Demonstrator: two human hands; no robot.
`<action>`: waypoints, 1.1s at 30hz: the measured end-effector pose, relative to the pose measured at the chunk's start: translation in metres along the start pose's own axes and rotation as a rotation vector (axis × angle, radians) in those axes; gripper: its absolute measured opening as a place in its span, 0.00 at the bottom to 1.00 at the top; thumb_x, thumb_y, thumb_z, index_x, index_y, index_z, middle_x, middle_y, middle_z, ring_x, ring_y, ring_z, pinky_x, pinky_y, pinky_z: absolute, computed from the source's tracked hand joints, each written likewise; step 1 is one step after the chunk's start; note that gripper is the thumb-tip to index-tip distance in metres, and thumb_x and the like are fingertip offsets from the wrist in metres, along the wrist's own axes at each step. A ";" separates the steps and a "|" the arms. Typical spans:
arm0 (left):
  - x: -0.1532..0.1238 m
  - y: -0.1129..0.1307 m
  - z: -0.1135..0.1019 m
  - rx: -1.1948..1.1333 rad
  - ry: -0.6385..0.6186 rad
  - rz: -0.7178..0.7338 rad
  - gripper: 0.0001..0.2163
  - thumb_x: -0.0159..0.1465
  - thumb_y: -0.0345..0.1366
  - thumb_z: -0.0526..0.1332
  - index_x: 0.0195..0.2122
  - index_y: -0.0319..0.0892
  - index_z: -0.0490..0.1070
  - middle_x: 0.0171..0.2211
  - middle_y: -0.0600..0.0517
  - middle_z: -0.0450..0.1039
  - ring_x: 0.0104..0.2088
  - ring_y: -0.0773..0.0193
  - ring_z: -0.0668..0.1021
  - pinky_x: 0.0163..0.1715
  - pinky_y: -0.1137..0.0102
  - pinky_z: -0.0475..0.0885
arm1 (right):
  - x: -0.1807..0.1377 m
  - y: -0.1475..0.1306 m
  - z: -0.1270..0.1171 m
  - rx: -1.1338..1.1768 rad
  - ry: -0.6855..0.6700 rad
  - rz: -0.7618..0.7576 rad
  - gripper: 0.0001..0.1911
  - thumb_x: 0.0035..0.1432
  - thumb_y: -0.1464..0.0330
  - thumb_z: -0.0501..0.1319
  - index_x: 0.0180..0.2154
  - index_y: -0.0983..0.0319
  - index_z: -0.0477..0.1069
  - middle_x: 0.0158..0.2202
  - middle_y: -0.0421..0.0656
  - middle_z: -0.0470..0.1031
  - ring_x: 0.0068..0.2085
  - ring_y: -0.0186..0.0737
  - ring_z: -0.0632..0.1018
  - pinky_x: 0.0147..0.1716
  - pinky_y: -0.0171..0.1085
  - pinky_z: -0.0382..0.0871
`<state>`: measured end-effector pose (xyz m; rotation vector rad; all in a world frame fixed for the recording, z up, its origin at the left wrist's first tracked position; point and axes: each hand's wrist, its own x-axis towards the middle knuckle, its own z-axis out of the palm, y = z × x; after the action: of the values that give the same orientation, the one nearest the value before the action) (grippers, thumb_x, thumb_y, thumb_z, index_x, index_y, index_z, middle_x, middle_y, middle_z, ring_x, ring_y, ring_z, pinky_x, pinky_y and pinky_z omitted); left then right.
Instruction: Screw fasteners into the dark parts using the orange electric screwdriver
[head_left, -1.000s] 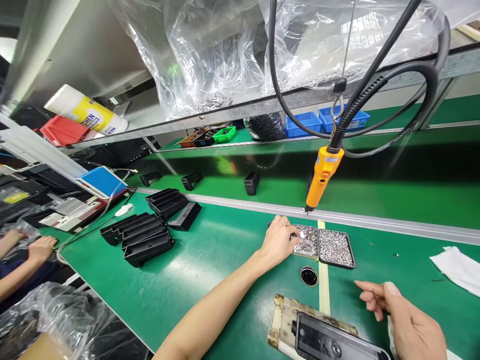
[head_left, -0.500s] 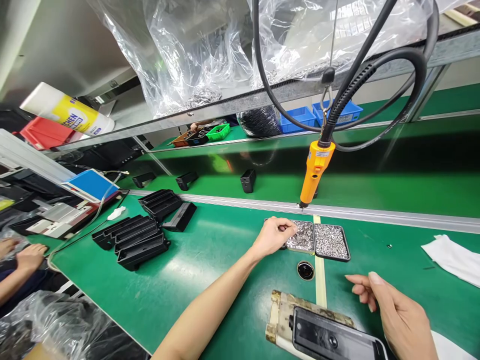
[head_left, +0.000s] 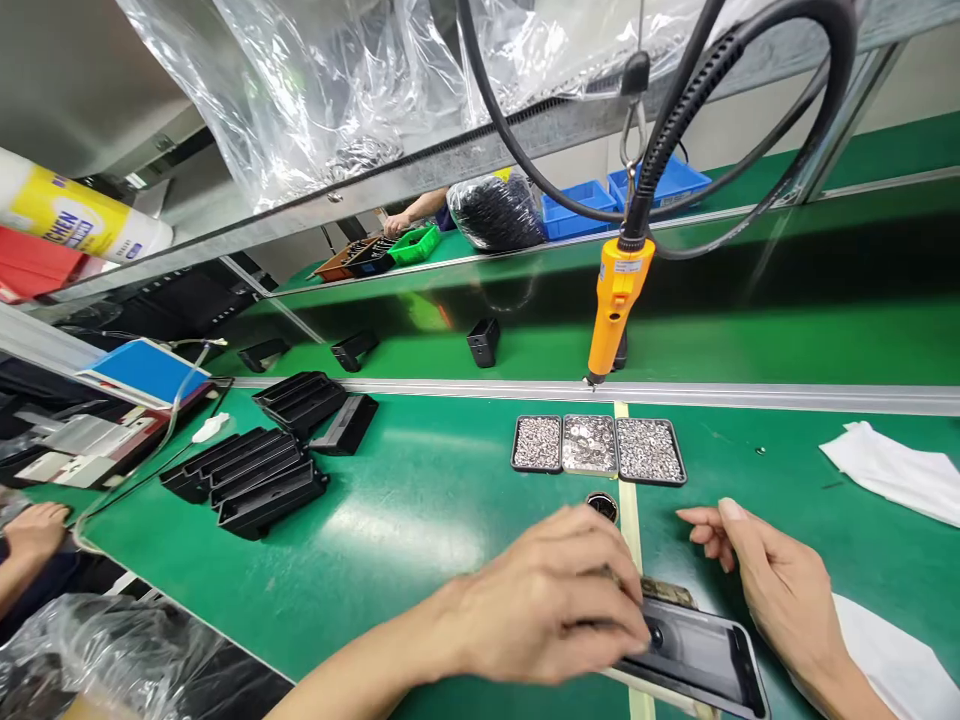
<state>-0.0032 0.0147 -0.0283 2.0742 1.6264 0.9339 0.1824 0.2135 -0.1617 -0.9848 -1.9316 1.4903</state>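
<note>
My left hand is over the left end of a black rectangular housing. Its fingertips are bent together in a pinch, and whatever they hold is hidden. The housing lies in a worn, light-coloured fixture, mostly covered by the hand and housing. To the right of the housing, my right hand hovers with its index finger stretched out and the others loosely curled; I see nothing in it. Beyond my left hand stands a small round black dish. Farther back are trays of small metal parts: left, middle and right.
An orange electric screwdriver hangs above the trays on a cable. Several black housings lie at left on the green bench. White cloths are at right. At far left is another person's hand.
My left hand has moved from the small-parts trays toward me, over the housing. My right hand stays beside the housing. The camera view has shifted slightly.
</note>
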 end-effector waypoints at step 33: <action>-0.025 -0.022 0.022 0.293 -0.260 0.015 0.29 0.65 0.65 0.63 0.61 0.56 0.75 0.70 0.44 0.64 0.73 0.36 0.61 0.57 0.45 0.76 | -0.003 -0.005 0.000 0.007 -0.024 0.004 0.31 0.67 0.40 0.57 0.39 0.58 0.84 0.33 0.44 0.78 0.32 0.38 0.75 0.34 0.37 0.70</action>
<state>-0.0076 -0.0002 -0.0648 2.2866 1.6887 0.4242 0.1827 0.2101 -0.1568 -0.9725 -1.9403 1.5170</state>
